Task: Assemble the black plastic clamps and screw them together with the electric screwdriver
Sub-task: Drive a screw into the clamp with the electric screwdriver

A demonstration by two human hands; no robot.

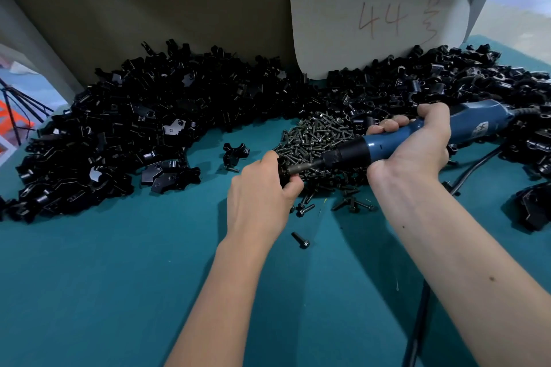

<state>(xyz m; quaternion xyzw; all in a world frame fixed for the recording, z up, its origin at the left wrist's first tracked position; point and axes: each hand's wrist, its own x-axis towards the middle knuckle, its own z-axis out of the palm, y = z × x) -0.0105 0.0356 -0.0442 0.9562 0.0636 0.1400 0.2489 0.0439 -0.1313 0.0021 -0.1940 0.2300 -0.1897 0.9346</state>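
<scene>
My left hand grips a black plastic clamp, mostly hidden by my fingers, just above the teal table. My right hand holds the blue electric screwdriver, which lies almost level and points left. Its bit touches the clamp in my left hand. A pile of dark screws lies right behind both hands. Big heaps of black clamp parts spread at the left and at the right.
A single clamp part and loose screws lie on the teal table. The screwdriver's black cable runs down the right side. A cardboard wall with a white sheet marked 44 stands behind the heaps.
</scene>
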